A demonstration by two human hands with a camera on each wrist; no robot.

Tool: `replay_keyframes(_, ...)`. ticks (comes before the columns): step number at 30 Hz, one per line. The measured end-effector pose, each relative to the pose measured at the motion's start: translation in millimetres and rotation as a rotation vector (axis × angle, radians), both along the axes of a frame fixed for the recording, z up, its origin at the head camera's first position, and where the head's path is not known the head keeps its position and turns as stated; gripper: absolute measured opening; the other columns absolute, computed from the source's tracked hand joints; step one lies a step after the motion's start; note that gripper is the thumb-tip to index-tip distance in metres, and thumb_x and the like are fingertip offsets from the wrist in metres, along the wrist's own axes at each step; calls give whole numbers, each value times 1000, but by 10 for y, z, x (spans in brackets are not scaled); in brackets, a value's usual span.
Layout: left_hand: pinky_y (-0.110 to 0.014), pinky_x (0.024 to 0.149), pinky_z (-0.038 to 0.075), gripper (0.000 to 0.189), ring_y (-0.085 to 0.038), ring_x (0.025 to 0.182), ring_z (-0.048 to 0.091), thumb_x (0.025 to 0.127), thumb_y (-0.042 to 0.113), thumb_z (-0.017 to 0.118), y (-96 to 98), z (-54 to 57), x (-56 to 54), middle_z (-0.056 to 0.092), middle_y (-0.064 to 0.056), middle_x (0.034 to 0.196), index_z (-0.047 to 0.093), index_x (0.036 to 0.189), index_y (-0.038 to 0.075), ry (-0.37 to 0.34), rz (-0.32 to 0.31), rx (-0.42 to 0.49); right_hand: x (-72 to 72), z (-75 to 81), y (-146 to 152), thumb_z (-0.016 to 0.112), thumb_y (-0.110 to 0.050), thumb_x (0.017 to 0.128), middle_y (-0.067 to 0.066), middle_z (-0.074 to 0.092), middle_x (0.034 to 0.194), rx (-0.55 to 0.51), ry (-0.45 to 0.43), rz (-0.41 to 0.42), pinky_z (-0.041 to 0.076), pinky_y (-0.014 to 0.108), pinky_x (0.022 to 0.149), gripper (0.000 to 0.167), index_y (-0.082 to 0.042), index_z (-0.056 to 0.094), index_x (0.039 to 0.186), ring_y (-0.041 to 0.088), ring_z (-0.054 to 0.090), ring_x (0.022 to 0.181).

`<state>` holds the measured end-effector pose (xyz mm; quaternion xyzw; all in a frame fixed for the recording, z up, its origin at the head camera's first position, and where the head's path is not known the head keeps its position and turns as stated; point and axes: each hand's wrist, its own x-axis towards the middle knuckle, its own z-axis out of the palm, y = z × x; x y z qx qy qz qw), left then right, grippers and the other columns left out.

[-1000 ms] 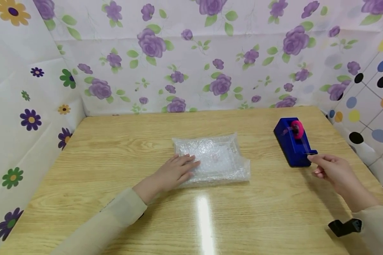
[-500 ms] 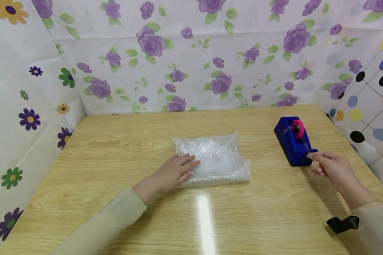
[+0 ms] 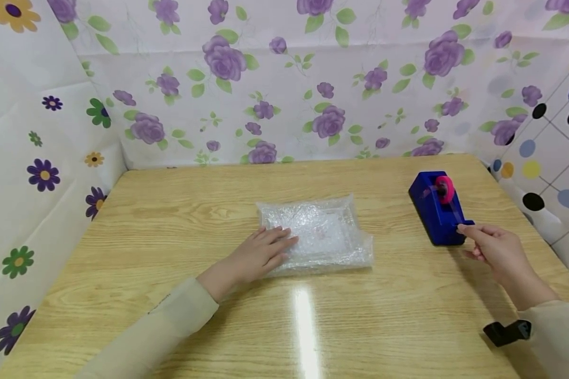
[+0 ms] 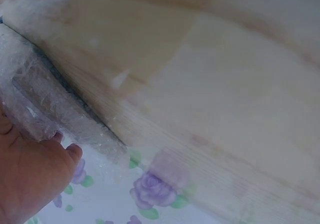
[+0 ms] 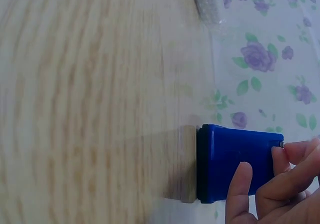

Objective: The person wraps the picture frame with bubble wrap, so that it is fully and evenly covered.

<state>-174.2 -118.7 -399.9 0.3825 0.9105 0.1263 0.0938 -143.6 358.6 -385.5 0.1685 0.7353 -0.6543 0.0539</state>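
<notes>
A package in clear bubble wrap [image 3: 324,237] lies flat on the wooden table. My left hand [image 3: 255,257] rests on its left part with fingers spread; the left wrist view shows that hand [image 4: 37,171] at the edge of the wrap [image 4: 65,104]. At the right stands a blue tape dispenser [image 3: 429,213] holding a tape roll with a pink core [image 3: 447,188]. Clear tape runs from the roll to the cutter at its near end. There my right hand [image 3: 501,258] pinches the tape's end between thumb and forefinger. In the right wrist view its fingertips are beside the dispenser's top corner [image 5: 240,159].
The wooden table [image 3: 180,210] meets a floral cloth [image 3: 284,105] at the back, with patterned cloths at both sides. A black piece [image 3: 507,333] sits at my right wrist by the sleeve. A bright light reflection crosses the table's front.
My right fingertips have shifted slightly upward against the dispenser's cutter end. The left hand and the package stay put.
</notes>
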Motion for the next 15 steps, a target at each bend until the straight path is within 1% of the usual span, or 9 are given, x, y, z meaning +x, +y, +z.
replay_keyframes(5, -49, 120, 9, 48, -28, 145, 22, 104, 34, 36, -6, 5, 4, 31, -8, 154, 33, 149, 19, 5, -2, 4, -9, -17, 1, 62, -27, 93, -8, 46, 50, 15, -5, 13, 57, 20, 59, 21, -30, 71, 74, 5, 43, 41)
replay_keyframes(8, -49, 120, 10, 48, -28, 144, 22, 104, 34, 36, -1, 6, 4, 31, -8, 154, 34, 149, 19, 6, -4, 10, 6, -29, 6, 61, -27, 93, -7, 45, 50, -36, -13, 6, 57, 21, 59, 21, -29, 72, 76, 6, 43, 41)
replay_keyframes(12, -49, 120, 10, 47, -28, 144, 23, 103, 34, 37, -2, 1, 3, 32, -8, 154, 35, 148, 19, 14, -2, 15, 26, -47, -9, 60, -25, 94, -6, 45, 49, -154, -8, -16, 57, 23, 59, 21, -27, 74, 79, 7, 44, 40)
replay_keyframes(15, -50, 119, 11, 47, -28, 144, 24, 103, 33, 37, -3, 0, 4, 33, -9, 153, 36, 148, 18, 21, -2, 19, 31, -58, -34, 59, -24, 94, -4, 47, 49, -192, 13, -31, 57, 23, 58, 21, -25, 74, 80, 9, 44, 39)
